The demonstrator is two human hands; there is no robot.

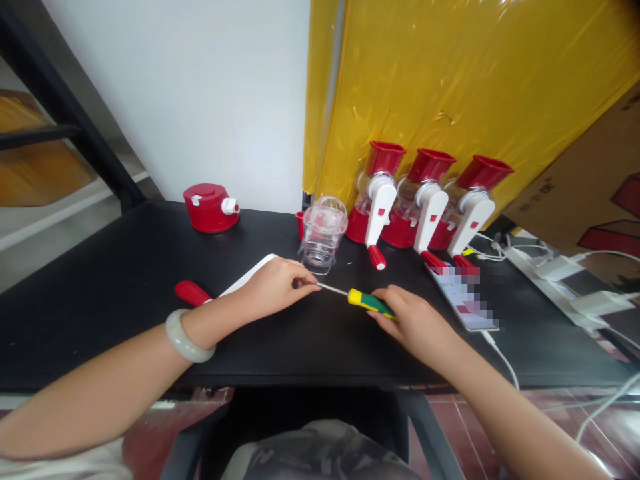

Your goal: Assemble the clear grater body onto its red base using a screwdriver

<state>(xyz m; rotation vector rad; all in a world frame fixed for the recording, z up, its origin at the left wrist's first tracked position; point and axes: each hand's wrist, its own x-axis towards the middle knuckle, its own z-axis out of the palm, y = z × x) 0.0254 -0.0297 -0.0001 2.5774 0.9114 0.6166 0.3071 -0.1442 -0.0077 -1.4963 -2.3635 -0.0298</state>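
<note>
My right hand is closed around the yellow and green handle of a screwdriver, its metal shaft pointing left. At the shaft's tip, my left hand pinches with thumb and fingers; whether it grips the tip or something small there is hidden. Partly behind my left forearm lies a crank handle, white with a red grip. Just beyond my fingers stands a clear plastic grater body. Farther left sits a red round base with a white knob on its side.
Several assembled red and white rotary graters stand at the back right. A phone with a charging cable lies on the black table, near a white power strip. A white panel and yellow-wrapped boxes rise behind.
</note>
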